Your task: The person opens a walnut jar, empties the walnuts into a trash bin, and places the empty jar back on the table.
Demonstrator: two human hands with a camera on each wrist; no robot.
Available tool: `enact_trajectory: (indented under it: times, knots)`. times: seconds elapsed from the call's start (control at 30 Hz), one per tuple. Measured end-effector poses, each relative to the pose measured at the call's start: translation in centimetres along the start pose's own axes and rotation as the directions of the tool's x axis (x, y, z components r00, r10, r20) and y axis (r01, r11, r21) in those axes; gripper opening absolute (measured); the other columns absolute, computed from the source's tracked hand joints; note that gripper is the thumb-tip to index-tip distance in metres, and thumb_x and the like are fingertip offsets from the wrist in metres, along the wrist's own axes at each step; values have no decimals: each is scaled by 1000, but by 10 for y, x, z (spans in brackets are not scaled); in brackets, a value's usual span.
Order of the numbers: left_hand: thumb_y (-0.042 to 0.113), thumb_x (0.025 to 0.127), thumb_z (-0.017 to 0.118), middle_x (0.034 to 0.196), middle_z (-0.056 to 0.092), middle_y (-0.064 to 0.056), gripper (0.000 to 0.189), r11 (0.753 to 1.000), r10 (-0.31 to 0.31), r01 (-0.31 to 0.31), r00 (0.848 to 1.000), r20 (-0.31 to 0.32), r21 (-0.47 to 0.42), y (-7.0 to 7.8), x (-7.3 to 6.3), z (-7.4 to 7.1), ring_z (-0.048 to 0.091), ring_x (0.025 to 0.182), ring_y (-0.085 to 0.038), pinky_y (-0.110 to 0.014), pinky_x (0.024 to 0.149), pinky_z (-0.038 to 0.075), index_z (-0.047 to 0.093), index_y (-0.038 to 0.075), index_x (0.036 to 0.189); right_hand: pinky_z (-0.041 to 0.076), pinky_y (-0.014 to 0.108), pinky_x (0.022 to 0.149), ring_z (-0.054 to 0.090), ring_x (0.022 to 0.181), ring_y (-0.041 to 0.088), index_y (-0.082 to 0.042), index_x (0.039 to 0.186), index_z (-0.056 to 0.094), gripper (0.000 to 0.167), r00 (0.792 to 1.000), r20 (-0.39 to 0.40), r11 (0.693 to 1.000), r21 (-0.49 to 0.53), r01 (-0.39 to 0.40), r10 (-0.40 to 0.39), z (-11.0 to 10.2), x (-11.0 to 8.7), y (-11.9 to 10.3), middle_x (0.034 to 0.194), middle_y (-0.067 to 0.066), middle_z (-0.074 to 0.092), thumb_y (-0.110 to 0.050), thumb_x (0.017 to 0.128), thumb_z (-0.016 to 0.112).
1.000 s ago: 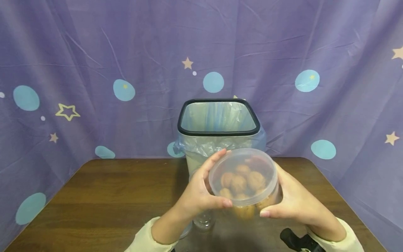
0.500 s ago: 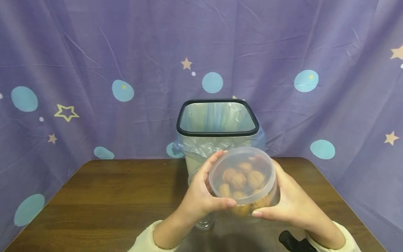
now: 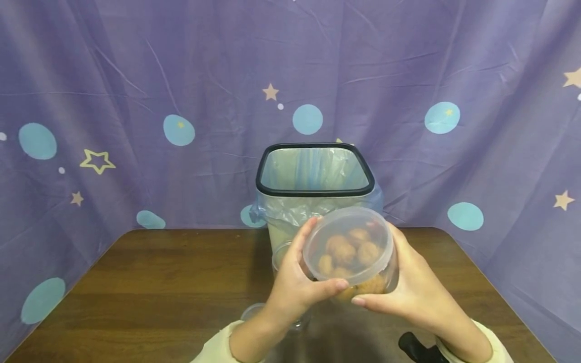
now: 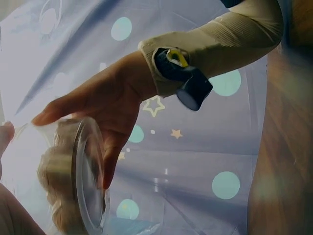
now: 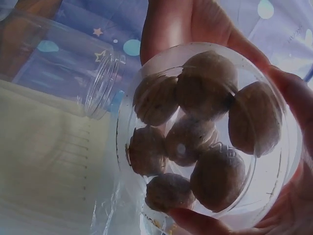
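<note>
Both hands hold a round clear plastic container [image 3: 348, 242] with a translucent lid, raised above the table and tilted. My left hand [image 3: 295, 285] grips its left side, thumb at the lower rim. On the opposite side my right hand [image 3: 417, 285] grips the wall, thumb across the front. Several walnuts [image 5: 217, 178] show through the container's bottom in the right wrist view. In the left wrist view the container [image 4: 80, 181] is side-on against the left palm. Behind the left hand stands a clear jar [image 5: 105, 83], mostly hidden in the head view.
A bin with a black rim [image 3: 315, 192] and a bluish bag liner stands at the back of the wooden table [image 3: 181, 282]. A round clear object [image 3: 251, 311] lies beside the left forearm. Behind hangs a purple curtain [image 3: 218, 75] with stars and dots.
Both hands have raised the container slightly and tilted it a bit more. The left forearm has shifted right, showing more of the round clear object beside it.
</note>
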State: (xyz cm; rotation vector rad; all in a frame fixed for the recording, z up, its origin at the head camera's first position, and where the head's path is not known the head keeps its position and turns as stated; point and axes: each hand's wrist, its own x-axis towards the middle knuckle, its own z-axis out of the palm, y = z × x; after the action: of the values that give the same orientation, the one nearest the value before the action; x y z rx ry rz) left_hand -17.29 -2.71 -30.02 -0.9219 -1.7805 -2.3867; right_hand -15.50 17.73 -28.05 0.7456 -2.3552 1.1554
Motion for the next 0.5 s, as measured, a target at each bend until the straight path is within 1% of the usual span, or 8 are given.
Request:
enact_trajectory:
  times: [0.1,0.17,0.27,0.4,0.5]
  knots:
    - [21,69,85,148,33,-14,110,999,-13,11,999,-36,-39,-1,-1,4,40,129,-28,-26,102,40,12,5,150,38,18,90,51,109,15,-24,146,28,111,1000,-9,999,-47,-21,21,1,1,-1,131,1,51,-33,55,91]
    - [21,69,85,150,31,-11,112,999,-19,16,998,-65,-44,-2,-1,6,37,131,-26,-25,103,38,9,6,151,39,21,90,51,109,16,-24,146,28,110,999,-11,997,-66,-32,31,2,2,-1,130,0,51,-36,56,91]
    - [21,70,85,151,29,-8,114,999,-24,19,995,-93,-46,-3,-2,9,36,133,-25,-24,105,36,6,6,151,39,21,90,50,110,17,-24,145,29,110,999,-13,997,-69,-33,33,2,3,-1,131,1,51,-36,55,91]
    - [33,70,84,153,26,-7,118,1000,-9,8,996,-87,-18,-2,-6,11,33,135,-24,-26,107,32,2,7,151,36,14,91,50,110,14,-24,145,29,111,1000,-18,999,-49,-20,19,1,3,-1,131,1,51,-33,54,92]
    - [45,68,80,155,23,-6,121,1000,8,-7,998,-63,20,-2,-8,10,29,138,-22,-32,112,26,1,7,151,34,10,92,49,110,11,-23,145,30,112,1000,-17,1000,-30,-2,1,-2,3,0,131,2,51,-30,53,93]
